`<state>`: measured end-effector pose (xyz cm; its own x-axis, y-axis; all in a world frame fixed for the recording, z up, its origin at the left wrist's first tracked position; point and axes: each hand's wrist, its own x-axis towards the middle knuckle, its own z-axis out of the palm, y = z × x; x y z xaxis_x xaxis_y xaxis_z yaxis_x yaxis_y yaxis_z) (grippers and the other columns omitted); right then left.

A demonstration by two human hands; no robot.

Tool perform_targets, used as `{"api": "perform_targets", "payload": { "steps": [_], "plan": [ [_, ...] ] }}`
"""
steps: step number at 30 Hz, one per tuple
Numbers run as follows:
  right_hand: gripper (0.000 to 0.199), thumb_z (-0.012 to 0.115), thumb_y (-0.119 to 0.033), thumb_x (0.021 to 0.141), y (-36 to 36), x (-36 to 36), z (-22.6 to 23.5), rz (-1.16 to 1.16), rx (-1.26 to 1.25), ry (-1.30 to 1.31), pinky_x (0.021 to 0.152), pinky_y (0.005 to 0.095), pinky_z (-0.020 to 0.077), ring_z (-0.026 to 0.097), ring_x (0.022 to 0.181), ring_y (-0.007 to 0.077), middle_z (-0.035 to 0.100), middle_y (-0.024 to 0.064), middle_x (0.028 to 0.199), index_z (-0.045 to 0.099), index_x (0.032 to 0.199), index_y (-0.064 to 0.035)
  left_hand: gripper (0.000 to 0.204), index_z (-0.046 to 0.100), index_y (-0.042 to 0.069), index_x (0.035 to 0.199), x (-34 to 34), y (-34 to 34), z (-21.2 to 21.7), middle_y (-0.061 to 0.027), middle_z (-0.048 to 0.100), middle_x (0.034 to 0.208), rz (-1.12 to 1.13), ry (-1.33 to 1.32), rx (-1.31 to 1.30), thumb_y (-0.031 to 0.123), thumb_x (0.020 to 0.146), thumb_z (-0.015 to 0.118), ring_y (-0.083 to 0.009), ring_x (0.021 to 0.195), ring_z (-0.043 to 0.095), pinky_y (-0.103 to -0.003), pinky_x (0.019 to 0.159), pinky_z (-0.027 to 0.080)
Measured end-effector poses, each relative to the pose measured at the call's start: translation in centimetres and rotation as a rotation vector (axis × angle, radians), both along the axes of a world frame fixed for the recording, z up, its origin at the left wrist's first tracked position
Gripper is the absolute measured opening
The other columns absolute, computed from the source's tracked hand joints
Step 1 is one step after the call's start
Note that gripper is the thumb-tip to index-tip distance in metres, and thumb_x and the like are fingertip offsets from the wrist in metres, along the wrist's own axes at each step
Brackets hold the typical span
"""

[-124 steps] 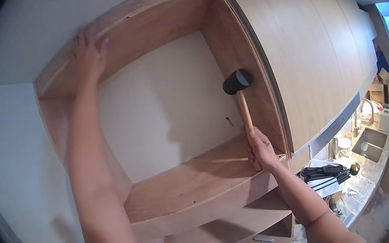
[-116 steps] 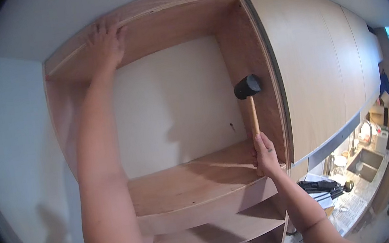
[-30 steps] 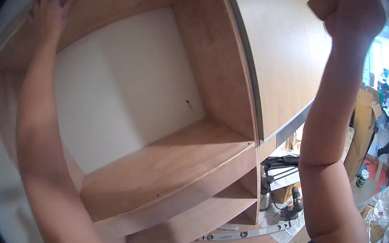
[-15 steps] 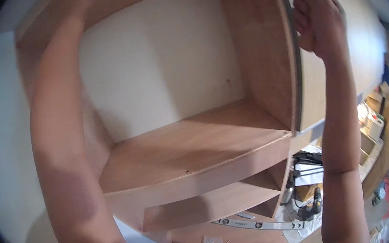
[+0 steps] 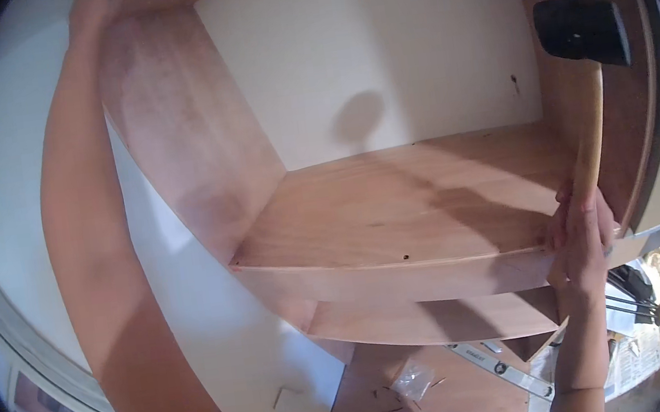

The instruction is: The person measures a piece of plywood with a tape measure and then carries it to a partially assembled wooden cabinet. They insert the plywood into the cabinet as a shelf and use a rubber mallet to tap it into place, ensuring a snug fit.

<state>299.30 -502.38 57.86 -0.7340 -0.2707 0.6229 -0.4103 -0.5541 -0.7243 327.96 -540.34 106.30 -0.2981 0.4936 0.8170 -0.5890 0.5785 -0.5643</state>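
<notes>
In my right hand (image 5: 584, 228) is a mallet with a black head (image 5: 579, 31) and a pale wooden handle (image 5: 592, 116). The fingers wrap round the lower handle, and the head points upward in front of the cabinet's right side wall. My left hand (image 5: 93, 8) reaches up to the top left corner of the wooden cabinet (image 5: 157, 104); its fingers are cut off by the picture's edge. Before me the cabinet's open compartment has a plywood bottom board (image 5: 396, 206) and a pale back (image 5: 442, 44).
A lower shelf (image 5: 434, 317) lies beneath the compartment. Below it are a spirit level (image 5: 498, 366), a clear plastic bag (image 5: 412, 380) and several nails or screws. Black equipment (image 5: 634, 296) and papers lie at the lower right. A white wall borders the cabinet at left.
My right hand has come down from the upper right, bringing the mallet head into view. The view has shifted left, showing more of the cabinet's left wall. My left arm stays raised.
</notes>
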Motion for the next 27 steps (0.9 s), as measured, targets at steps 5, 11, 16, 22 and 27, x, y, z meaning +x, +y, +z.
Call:
{"api": "perform_targets", "payload": {
  "steps": [5, 11, 16, 22, 27],
  "plan": [
    [0.038, 0.052, -0.033, 0.108, -0.7, 1.0, 1.0, -0.1, 0.051, -0.154, 0.053, 0.0232, 0.0331, 0.042, 0.058, 0.0057, 0.046, -0.0034, 0.07, 0.063, 0.123, -0.0001, 0.055, 0.056, 0.002, 0.142, 2.3, -2.7, 1.1, -0.0301, 0.058, 0.139, 0.043, 0.068, 0.015, 0.027, 0.096, 0.069, -0.0448, 0.13, 0.055, -0.048, 0.112, 0.044],
    [0.032, 0.054, -0.023, 0.108, 1.8, 0.6, 1.3, -0.075, 0.325, -0.024, 0.063, 0.0239, 0.0376, 0.046, 0.071, 0.0067, 0.055, -0.0003, 0.085, 0.061, 0.127, 0.0013, 0.062, 0.053, 0.009, 0.149, 1.3, -2.3, 0.7, -0.0221, 0.061, 0.141, 0.089, 0.073, 0.147, 0.044, 0.099, 0.064, -0.0404, 0.132, 0.056, -0.044, 0.11, 0.046],
    [0.028, 0.055, -0.026, 0.108, 1.5, -0.5, 1.7, 0.04, 0.358, 0.113, 0.071, 0.0317, 0.046, 0.052, 0.079, 0.0127, 0.058, 0.0062, 0.082, 0.063, 0.114, 0.0001, 0.07, 0.054, 0.008, 0.148, 0.9, -2.3, 2.1, -0.0221, 0.061, 0.142, -0.115, 0.109, 0.256, 0.055, 0.097, 0.064, -0.0368, 0.135, 0.055, -0.043, 0.111, 0.045],
    [0.037, 0.055, -0.037, 0.107, 1.8, -0.7, 2.8, 0.088, 0.409, 0.044, 0.053, 0.0345, 0.0427, 0.052, 0.057, 0.0138, 0.053, 0.0026, 0.063, 0.062, 0.101, -0.0013, 0.08, 0.053, 0.012, 0.15, -2.8, -0.1, 5.8, -0.0245, 0.051, 0.15, -0.136, 0.262, 0.277, 0.073, 0.098, 0.045, -0.0416, 0.137, 0.05, -0.049, 0.115, 0.038],
    [0.038, 0.054, -0.039, 0.108, 1.7, -1.9, 2.3, 0.154, 0.377, -0.009, 0.051, 0.0326, 0.0417, 0.052, 0.053, 0.0124, 0.053, 0.0017, 0.061, 0.061, 0.1, -0.0018, 0.082, 0.052, 0.014, 0.151, -5.7, 0.9, 6.1, -0.0258, 0.048, 0.152, -0.182, 0.369, 0.461, 0.075, 0.096, 0.045, -0.0431, 0.141, 0.045, -0.048, 0.117, 0.036]
  ]
}}
